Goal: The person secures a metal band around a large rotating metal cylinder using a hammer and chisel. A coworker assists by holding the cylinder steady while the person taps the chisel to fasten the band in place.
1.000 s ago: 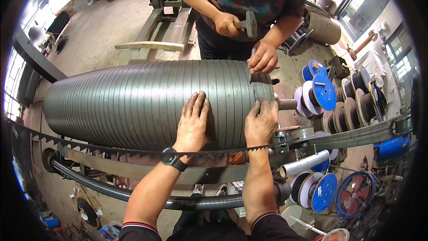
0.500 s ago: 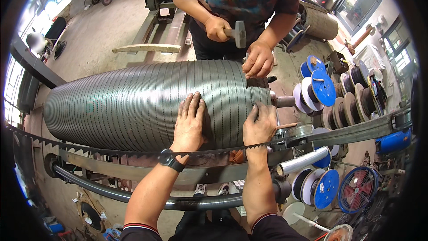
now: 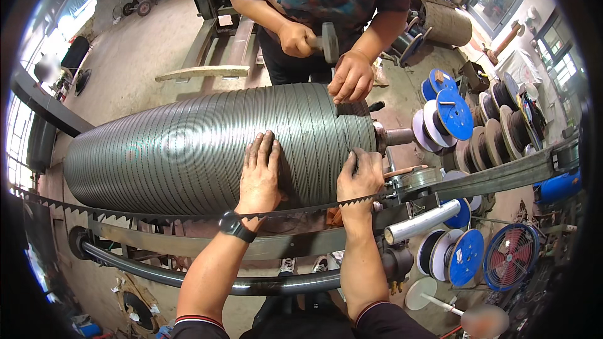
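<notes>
Left hand (image 3: 260, 174) lying flat on ribbed drum (image 3: 176, 144)
Right hand (image 3: 360, 176) curling near three-o'clock edge (image 3: 370, 129), hold unclear; toothed band (image 3: 157, 216) crowding six o'clock.

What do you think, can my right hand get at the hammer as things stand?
Probably not: the hammer is in the co-worker's right hand, beyond the ribbed roller, while your right hand is at the roller's right end, on the near side.
</notes>
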A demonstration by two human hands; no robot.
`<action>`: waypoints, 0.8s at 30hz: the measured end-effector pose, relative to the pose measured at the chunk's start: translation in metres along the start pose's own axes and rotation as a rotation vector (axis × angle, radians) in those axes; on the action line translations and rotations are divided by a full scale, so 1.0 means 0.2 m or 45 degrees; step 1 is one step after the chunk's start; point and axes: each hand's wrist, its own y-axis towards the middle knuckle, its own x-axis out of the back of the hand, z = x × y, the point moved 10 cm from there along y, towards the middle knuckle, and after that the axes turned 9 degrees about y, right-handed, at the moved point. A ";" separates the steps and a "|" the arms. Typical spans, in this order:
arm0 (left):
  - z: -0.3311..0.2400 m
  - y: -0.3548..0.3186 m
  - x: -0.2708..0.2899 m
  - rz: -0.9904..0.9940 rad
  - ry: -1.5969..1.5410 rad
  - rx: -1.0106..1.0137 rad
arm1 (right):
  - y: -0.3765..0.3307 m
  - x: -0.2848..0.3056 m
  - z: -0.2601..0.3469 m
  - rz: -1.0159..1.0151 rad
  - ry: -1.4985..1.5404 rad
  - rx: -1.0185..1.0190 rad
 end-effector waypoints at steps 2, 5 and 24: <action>0.00 0.00 0.00 0.003 -0.005 0.002 | 0.01 -0.01 0.01 0.015 -0.042 0.002; 0.00 0.00 0.01 0.012 0.010 0.012 | 0.01 -0.01 0.02 0.016 -0.089 0.030; 0.00 0.00 0.00 -0.082 -0.006 -0.006 | -0.07 0.08 0.03 -0.043 0.029 0.124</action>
